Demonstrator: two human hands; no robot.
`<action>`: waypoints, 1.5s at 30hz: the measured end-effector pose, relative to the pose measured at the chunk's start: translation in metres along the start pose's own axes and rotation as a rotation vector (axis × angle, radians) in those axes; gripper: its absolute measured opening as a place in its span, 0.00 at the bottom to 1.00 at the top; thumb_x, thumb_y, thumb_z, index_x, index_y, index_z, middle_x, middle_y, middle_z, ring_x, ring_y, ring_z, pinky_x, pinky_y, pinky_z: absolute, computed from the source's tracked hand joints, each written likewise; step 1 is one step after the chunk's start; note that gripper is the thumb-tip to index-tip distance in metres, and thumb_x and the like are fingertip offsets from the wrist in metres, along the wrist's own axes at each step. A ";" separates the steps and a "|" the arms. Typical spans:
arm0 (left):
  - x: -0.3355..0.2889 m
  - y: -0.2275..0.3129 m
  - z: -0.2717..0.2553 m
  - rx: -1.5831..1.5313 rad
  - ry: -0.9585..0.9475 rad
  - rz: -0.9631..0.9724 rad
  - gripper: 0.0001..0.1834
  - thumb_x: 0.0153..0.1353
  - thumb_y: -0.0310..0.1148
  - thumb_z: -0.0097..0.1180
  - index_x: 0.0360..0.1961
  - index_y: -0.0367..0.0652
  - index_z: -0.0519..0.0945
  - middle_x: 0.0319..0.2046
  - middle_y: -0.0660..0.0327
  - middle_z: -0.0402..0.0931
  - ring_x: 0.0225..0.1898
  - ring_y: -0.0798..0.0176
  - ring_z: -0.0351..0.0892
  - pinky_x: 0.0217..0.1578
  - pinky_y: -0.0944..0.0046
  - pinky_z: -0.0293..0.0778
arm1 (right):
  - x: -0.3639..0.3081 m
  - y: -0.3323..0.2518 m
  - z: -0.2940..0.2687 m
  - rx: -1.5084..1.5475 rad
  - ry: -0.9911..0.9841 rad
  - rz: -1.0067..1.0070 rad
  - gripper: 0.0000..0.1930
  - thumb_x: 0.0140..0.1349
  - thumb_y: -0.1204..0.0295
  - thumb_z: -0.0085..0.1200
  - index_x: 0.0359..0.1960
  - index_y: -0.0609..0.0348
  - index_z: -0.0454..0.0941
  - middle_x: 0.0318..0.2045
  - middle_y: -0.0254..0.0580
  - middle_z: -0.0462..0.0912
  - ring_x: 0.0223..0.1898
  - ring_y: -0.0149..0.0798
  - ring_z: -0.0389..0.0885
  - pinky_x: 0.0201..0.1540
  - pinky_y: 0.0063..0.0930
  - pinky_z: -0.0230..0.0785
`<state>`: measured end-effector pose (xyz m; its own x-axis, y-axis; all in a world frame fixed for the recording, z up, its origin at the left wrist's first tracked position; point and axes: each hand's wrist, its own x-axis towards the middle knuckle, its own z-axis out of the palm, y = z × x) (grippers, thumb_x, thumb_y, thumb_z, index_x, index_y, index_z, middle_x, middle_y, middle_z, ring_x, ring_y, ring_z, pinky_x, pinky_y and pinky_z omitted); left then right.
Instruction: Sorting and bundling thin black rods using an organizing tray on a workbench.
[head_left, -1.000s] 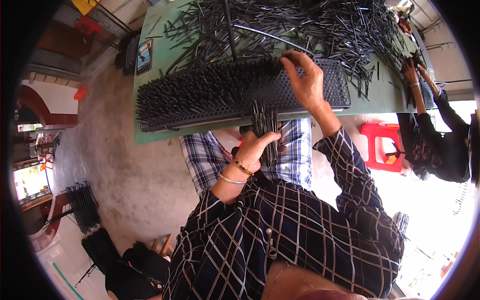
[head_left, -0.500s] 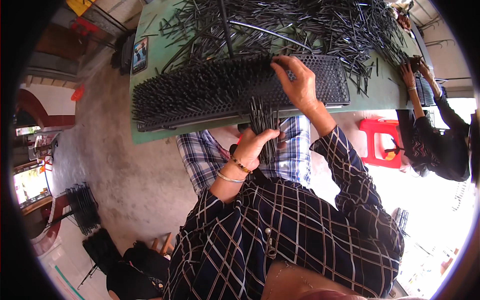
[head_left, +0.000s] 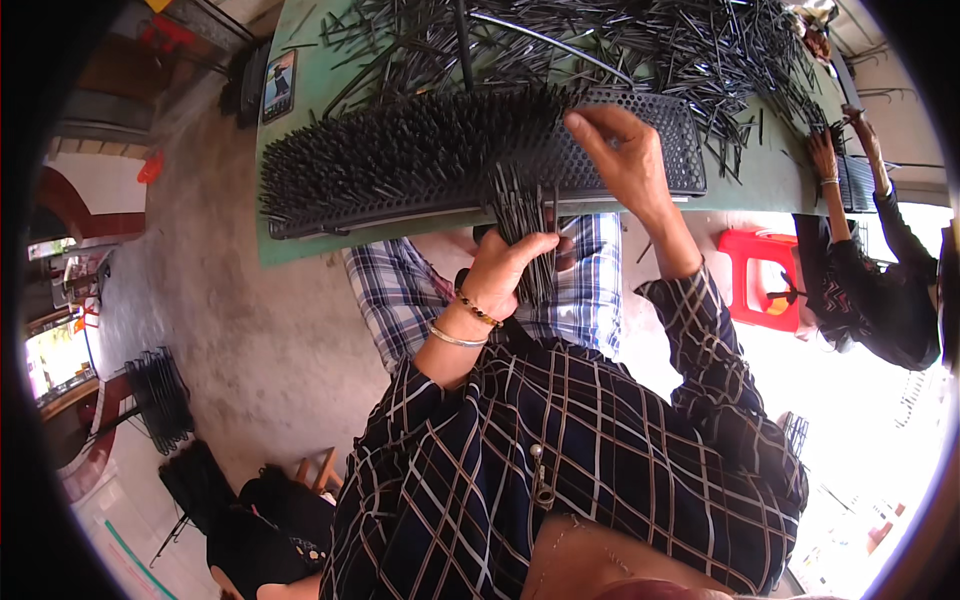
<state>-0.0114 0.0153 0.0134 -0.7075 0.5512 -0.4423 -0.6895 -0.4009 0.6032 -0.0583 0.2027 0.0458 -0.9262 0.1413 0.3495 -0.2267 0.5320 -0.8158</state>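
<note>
My left hand (head_left: 503, 267) is wrapped round a bundle of thin black sticks (head_left: 524, 228), held just off the table's near edge above my lap. A long black perforated tray (head_left: 684, 160) lies along that edge. Black sticks (head_left: 400, 150) stand upright, densely packed, in its left and middle holes, while bare holes show at its right. Over that right part is my right hand (head_left: 625, 150), fingers curled and thumb and fingertips drawn together beside the last standing sticks. Whatever the fingertips hold is too small to make out.
Loose black sticks (head_left: 690, 50) are heaped across the green table (head_left: 340, 235). A phone (head_left: 280, 88) lies at its left corner. At the right, another person's hands (head_left: 825, 155) work near the table's edge, by a red stool (head_left: 745, 245). Another person sits at lower left.
My right hand has shifted a little to the right, its fingers more curled in than before. My left hand keeps hold of the bundle. The view has tilted slightly.
</note>
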 end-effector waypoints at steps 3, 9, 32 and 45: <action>0.001 0.001 -0.004 -0.041 0.008 -0.004 0.09 0.57 0.23 0.54 0.41 0.36 0.77 0.33 0.59 0.79 0.33 0.65 0.81 0.34 0.65 0.80 | -0.020 -0.007 -0.003 0.117 -0.327 0.248 0.18 0.61 0.62 0.59 0.41 0.69 0.80 0.29 0.41 0.83 0.31 0.26 0.77 0.33 0.23 0.72; 0.002 0.001 0.008 -0.035 -0.028 -0.002 0.10 0.58 0.23 0.54 0.42 0.37 0.77 0.37 0.60 0.78 0.38 0.65 0.80 0.39 0.62 0.82 | -0.033 0.002 -0.004 0.250 -0.433 0.448 0.15 0.62 0.66 0.58 0.40 0.70 0.80 0.28 0.38 0.83 0.30 0.24 0.77 0.33 0.20 0.70; 0.002 -0.003 -0.004 -0.041 0.051 -0.073 0.12 0.57 0.25 0.54 0.43 0.36 0.76 0.34 0.58 0.77 0.35 0.64 0.79 0.36 0.61 0.81 | 0.020 -0.001 0.019 0.077 0.000 -0.095 0.10 0.63 0.74 0.53 0.45 0.62 0.78 0.37 0.40 0.85 0.41 0.30 0.82 0.47 0.24 0.72; 0.002 -0.003 -0.004 -0.059 0.034 -0.063 0.11 0.57 0.24 0.55 0.42 0.36 0.76 0.34 0.59 0.77 0.34 0.64 0.79 0.33 0.62 0.80 | 0.017 0.000 0.026 0.043 0.006 -0.164 0.09 0.63 0.75 0.54 0.43 0.63 0.78 0.36 0.40 0.84 0.41 0.29 0.82 0.46 0.24 0.72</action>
<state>-0.0111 0.0145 0.0077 -0.6665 0.5519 -0.5013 -0.7402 -0.4092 0.5335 -0.0822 0.1837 0.0402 -0.8742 0.0605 0.4817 -0.3870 0.5123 -0.7667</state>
